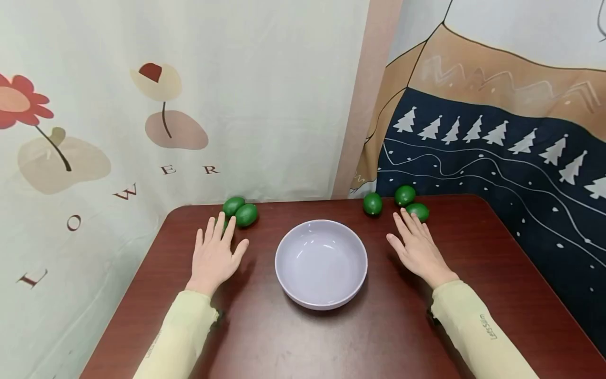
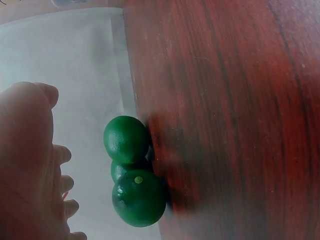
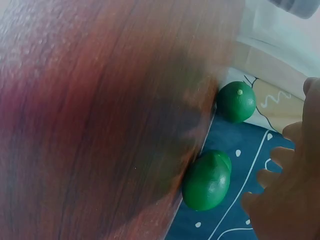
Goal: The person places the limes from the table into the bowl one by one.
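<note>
My left hand (image 1: 214, 258) hovers over the table with its fingers spread and straight, holding nothing. Just beyond its fingertips lies a cluster of green limes (image 1: 246, 215), one partly hidden behind the fingers; the left wrist view shows three limes (image 2: 139, 198) close together. On the other side, my right hand (image 1: 418, 250) is likewise spread and holds nothing. Its fingertips overlap a lime (image 1: 418, 212) in the head view. Another lime (image 1: 404, 195) lies right behind that one, and a third lime (image 1: 372, 203) sits a little to the left. Between the hands stands a lavender bowl (image 1: 321, 265) with nothing in it.
The dark red-brown wooden table (image 1: 303, 342) has rounded far corners. Along its back edge hangs a pale curtain (image 1: 284, 105) with flower prints, and to the right a navy cloth (image 1: 473, 163) printed with white trees.
</note>
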Demonstrator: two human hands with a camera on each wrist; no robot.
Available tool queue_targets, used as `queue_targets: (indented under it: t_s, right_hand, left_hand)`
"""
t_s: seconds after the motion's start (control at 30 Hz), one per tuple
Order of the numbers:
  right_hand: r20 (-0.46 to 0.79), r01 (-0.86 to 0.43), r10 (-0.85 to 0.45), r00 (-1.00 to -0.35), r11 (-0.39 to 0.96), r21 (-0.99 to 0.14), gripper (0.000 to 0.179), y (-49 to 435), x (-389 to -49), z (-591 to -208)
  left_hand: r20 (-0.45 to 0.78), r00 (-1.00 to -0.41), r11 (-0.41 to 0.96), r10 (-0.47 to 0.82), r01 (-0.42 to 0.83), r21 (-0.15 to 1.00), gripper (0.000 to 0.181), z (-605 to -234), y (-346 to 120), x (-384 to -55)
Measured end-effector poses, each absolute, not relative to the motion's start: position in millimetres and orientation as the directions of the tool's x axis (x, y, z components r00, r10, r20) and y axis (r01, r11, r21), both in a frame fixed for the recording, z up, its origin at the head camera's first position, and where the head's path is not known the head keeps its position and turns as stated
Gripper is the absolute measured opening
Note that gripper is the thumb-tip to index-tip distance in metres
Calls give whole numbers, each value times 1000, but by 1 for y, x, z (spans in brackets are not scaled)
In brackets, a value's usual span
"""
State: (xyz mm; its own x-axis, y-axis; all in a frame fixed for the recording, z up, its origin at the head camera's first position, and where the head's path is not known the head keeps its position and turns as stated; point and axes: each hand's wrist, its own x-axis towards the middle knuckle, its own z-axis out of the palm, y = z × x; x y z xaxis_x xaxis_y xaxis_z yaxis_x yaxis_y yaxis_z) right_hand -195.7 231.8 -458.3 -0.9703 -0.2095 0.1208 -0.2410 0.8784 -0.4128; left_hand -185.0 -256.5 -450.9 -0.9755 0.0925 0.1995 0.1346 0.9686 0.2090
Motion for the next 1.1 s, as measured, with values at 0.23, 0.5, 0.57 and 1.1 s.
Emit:
queue_targets:
  t_s: [0.23, 0.5, 0.57, 1.1]
  right_hand:
    - [99, -236, -214, -972, 866, -440, 74, 229, -192, -462]
    - [105, -247, -224, -969, 845, -474, 72, 225, -191, -462]
    - [105, -250, -228, -968, 841, -479, 72, 223, -190, -462]
    - [124, -278, -251, -960, 808, -519, 71, 211, -193, -460]
  left_hand:
    - [193, -978, 968, 81, 123, 218, 75, -455, -260, -180]
    - [197, -978, 966, 71, 116, 229, 75, -456, -262, -181]
    - [198, -978, 965, 70, 117, 235, 74, -457, -263, -182]
    - [230, -971, 959, 65, 124, 254, 73, -457, -270, -188]
